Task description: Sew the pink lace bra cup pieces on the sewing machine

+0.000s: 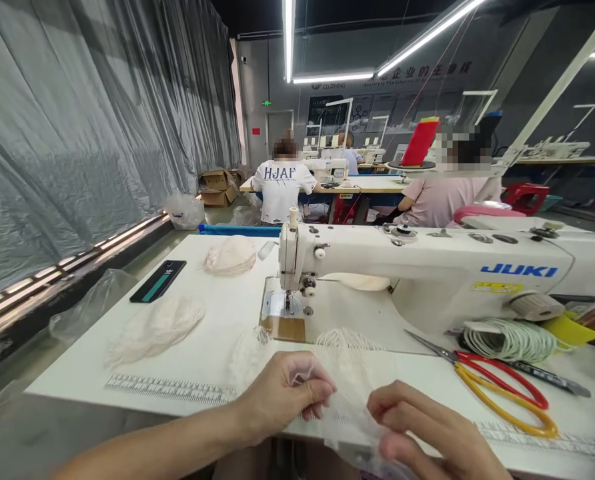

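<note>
At the table's front edge, my left hand (300,387) is closed, thumb and fingers pinching a thin, sheer white fabric piece (347,417). My right hand (422,423) curls around the other side of it, fingers closed on its edge. The fabric hangs down over the edge between them and is slightly blurred. Just beyond lie a white piece with a looped, gathered edge (347,340) and a similar one (250,353) to its left. The sewing machine's needle and presser foot (288,303) stand ahead, above the metal plate, with no fabric visible under them.
Scissors (497,387) with red and yellow handles lie at right beside a coil of pale green cord (510,340). Leftward are a phone (158,281), a pale fabric pile (157,327) and a round stack (231,255). A ruler strip (167,388) runs along the front. People sit beyond.
</note>
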Tool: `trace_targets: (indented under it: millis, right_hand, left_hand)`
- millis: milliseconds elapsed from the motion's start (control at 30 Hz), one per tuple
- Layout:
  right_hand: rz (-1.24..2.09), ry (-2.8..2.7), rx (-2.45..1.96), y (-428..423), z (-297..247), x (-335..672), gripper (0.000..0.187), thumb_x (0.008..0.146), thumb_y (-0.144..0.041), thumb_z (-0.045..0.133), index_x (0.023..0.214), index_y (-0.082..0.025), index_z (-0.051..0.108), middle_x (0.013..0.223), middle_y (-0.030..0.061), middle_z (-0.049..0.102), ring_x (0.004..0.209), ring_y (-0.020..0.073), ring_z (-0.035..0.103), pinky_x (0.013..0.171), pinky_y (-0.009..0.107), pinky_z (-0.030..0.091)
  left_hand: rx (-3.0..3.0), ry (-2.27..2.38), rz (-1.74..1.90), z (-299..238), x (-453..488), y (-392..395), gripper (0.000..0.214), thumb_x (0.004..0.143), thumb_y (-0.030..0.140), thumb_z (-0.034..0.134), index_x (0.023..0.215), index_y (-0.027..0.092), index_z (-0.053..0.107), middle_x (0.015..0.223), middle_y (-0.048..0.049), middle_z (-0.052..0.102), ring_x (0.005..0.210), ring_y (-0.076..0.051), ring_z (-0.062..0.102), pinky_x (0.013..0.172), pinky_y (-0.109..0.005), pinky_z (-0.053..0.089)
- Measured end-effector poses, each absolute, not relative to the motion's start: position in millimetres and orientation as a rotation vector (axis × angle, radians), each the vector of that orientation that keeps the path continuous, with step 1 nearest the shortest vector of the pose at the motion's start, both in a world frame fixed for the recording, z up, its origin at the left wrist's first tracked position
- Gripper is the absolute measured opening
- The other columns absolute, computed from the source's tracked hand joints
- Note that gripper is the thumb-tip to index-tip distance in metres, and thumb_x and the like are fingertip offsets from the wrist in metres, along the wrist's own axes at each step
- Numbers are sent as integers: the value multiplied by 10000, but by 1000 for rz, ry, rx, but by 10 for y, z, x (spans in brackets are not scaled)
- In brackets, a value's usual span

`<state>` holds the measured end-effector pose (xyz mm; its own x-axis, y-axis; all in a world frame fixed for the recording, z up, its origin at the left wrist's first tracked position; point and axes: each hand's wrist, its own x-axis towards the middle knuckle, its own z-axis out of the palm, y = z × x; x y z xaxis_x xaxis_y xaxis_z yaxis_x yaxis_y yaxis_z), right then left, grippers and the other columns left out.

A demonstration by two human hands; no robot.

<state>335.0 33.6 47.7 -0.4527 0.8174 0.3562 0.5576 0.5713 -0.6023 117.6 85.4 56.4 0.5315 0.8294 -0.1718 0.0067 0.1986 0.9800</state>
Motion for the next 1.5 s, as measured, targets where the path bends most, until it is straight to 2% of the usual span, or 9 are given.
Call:
trace_targets:
  millis: [67,167,333,467,633,800,1000,1367,1500]
  right_hand:
    - [871,-2003,-1144,314,412,3279,247,886,-472,483,954,-256,585,1070,63,592,909,184,592,783,260,479]
    - [1320,-1813,-1002,345,335,3058,653,756,-689,492,1239,-251,452,1178,102,521,1032,244,530,874,346,444]
    - [1727,-1694,-914,359,322,2717,397,776,-566,594,742,-173,548,646,-36,455,605,111,429,553,212,360]
    - [1723,-1647,-968,295,368,2664,351,847,-506,526,737,-172,544,667,-21,497,619,118,447,557,217,358]
    - [1499,-1744,-1065,252,331,2574,394,845,-533,498,658,-187,488,548,-43,460,514,105,402,488,216,311]
    - [1338,-1757,-1163,258,267,2512,424,850,-549,460,612,-199,444,538,-54,368,512,108,340,476,228,261]
    - [1249,-1788,-1177,275,230,2490,403,883,-530,400,648,-205,438,560,-58,322,527,111,305,485,232,256]
    - [1366,-1845,-1188,316,264,2566,307,850,-476,515,721,-197,519,611,-51,374,554,108,354,489,216,299]
    - [1510,-1940,-1041,261,399,2574,247,778,-424,634,721,-197,554,741,-17,512,715,153,489,646,233,406]
  left_hand:
    - [1365,853,655,578,1082,775,398,748,494,614,751,97,603,522,23,505,474,-62,428,479,-184,325]
    - [1530,889,573,619,965,669,419,817,498,523,745,96,616,479,37,453,451,-61,378,467,-190,277]
    - [1771,1006,589,661,766,545,509,846,529,458,569,114,561,655,-5,488,632,-94,463,593,-206,337]
    - [1524,919,606,604,686,459,537,821,614,432,603,130,511,690,-28,548,704,-124,530,658,-230,377]
    - [1109,873,434,443,759,371,537,544,446,793,920,141,560,627,25,580,520,-86,498,527,-209,362]
    - [1133,850,357,432,748,338,127,670,201,602,751,109,634,403,71,436,356,-49,357,401,-182,257]
    - [1201,857,321,471,670,349,231,614,76,450,715,109,654,341,66,438,322,-54,363,384,-169,227]
    - [1238,881,402,435,564,355,154,704,103,477,752,118,623,361,77,437,298,-48,328,337,-150,234]
    - [1155,893,694,299,539,207,183,801,293,535,820,120,593,370,78,418,345,-60,388,398,-155,300]
